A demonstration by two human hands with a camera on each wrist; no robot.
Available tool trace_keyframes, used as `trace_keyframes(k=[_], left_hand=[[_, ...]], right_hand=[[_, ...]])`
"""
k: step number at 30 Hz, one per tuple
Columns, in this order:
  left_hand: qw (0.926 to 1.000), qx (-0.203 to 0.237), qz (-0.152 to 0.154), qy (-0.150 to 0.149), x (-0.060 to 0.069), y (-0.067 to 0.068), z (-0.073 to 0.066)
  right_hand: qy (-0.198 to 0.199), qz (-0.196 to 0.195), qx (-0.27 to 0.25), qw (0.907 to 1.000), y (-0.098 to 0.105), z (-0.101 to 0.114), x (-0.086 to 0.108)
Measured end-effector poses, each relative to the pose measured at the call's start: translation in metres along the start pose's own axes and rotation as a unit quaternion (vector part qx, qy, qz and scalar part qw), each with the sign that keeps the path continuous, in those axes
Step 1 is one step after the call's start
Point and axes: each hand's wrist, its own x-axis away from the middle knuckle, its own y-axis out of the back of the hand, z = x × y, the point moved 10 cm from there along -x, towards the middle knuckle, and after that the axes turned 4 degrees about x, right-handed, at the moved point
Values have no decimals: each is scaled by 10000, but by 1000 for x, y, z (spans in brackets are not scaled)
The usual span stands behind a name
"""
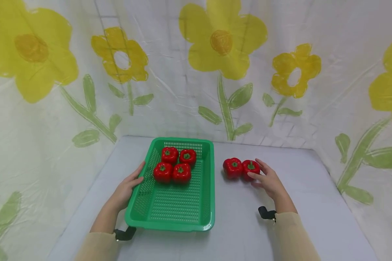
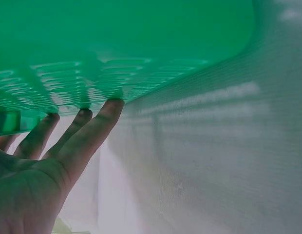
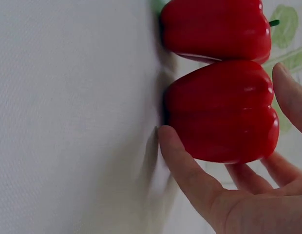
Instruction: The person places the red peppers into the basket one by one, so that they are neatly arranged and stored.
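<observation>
My left hand (image 1: 124, 190) lies along the left side of the green basket (image 1: 174, 226); in the left wrist view, straight fingertips of the hand (image 2: 58, 161) touch the basket's slotted wall (image 2: 141, 34). Four red peppers, among them one front-left (image 1: 162, 172), sit inside toward the back. Right of the basket, two more stand side by side on the table, a left pepper (image 1: 232, 168) and a right pepper (image 1: 250, 169). My right hand (image 1: 270, 183) is spread around the right pepper (image 3: 221, 114), with fingertips at its side and base and the thumb apart from the other fingers.
The pale table (image 1: 238, 232) carries the basket and loose peppers. Behind it and along both sides hangs a whitish curtain (image 1: 170, 108) printed with yellow flowers. Dark wrist mounts, one below my right hand (image 1: 267, 213), are strapped on both wrists.
</observation>
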Motion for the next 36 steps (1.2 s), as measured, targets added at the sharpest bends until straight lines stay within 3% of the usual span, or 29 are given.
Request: trace_keyframes(k=[14,21,26,36], left_hand=[[9998,-162,7,-91,1,-2,-8],[9999,-145,17,-22,-1,-2,-5],[9999,-128,25,-38,0,-3,-4],[9999,-121,44,-67,3,-2,-3]], right_hand=[[-82,-578,79,9983,15,-3,3],[-220,-866,-120,9959,24,-1,8],[-196,-1107,-278,9933,31,8,14],[16,-1222,-390,9917,33,31,29]])
